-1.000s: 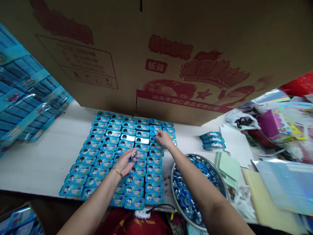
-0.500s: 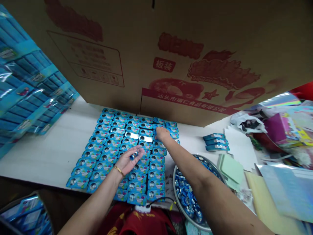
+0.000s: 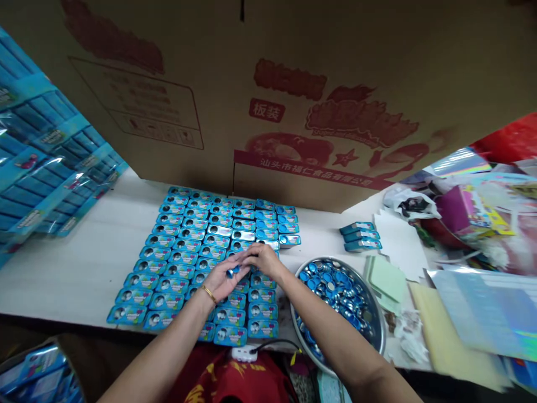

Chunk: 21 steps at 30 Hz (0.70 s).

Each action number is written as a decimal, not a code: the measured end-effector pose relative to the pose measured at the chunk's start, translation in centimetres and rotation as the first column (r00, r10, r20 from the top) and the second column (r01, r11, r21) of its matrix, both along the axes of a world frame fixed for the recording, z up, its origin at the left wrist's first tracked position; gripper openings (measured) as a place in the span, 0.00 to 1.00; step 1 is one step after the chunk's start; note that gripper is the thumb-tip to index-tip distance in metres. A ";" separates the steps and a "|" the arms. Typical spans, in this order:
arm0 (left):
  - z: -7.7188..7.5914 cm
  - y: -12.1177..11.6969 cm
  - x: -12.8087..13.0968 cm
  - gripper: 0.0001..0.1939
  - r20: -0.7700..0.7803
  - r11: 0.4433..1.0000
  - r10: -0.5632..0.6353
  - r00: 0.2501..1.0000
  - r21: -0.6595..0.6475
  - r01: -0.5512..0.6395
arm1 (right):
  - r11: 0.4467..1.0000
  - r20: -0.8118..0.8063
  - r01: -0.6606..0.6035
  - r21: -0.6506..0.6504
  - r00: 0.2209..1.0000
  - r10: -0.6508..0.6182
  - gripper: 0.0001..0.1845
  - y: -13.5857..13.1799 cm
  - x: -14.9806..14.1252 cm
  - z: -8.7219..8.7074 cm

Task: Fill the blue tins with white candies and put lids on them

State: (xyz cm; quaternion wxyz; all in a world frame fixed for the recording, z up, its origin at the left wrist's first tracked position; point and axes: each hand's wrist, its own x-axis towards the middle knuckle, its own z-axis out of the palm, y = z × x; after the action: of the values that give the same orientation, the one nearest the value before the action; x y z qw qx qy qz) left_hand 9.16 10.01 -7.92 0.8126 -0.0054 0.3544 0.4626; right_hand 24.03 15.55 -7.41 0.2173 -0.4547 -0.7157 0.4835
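My left hand [image 3: 224, 279], with a gold bracelet at the wrist, is cupped palm up over rows of flat blue printed tins [image 3: 174, 285]. A few small round blue metal caps [image 3: 232, 272] lie in it. My right hand [image 3: 265, 261] meets the fingertips of the left, its own fingers pinched together; whatever they hold is hidden. Many of the tins show a round silvery spot at one end. On the far right tins [image 3: 286, 228] that spot is blue. To the right, a round metal bowl [image 3: 380, 336] holds many loose blue and silver caps.
A big cardboard box [image 3: 218, 151] stands behind the tins. Wrapped stacks of blue packs [image 3: 46, 162] rise at left. Several tins [image 3: 361, 239] stand on edge at right, near a pale green block [image 3: 384, 280] and clutter. A power strip [image 3: 244, 354] with a cable lies at the front edge.
My right hand has come back from the far right tins to my left hand. More blue-spotted tins are uncovered there. The whole view has shifted slightly.
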 end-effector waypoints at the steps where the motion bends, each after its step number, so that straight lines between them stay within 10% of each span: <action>1: 0.0 -0.1 -0.1 0.19 0.001 1.000 -0.003 1.000 -0.011 0.003 | 0.997 0.053 0.070 -0.019 0.996 -0.069 0.07 0.4 0.8 -0.1; 6: 0.6 -0.8 -1.3 0.24 -0.013 0.999 0.016 1.000 -0.051 -0.016 | 0.953 0.347 0.274 -0.126 0.912 -0.217 0.12 3.1 3.4 -0.6; 13: 0.9 -2.1 -2.0 0.22 -0.035 0.998 0.035 0.999 -0.053 -0.037 | 0.990 0.699 -0.021 0.138 0.711 -0.082 0.13 3.7 2.3 0.2; 21: 1.4 -1.7 -2.1 0.22 -0.032 0.996 0.039 0.999 -0.078 -0.041 | 0.998 0.877 -0.068 -0.005 0.479 0.037 0.25 5.9 0.2 -0.5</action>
State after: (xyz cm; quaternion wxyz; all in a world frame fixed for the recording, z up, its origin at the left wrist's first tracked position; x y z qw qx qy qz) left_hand 7.02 8.31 -6.50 0.7967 -0.0373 0.3846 0.4646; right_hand 24.24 21.49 -7.94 -0.1859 -0.6123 -0.7472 0.1796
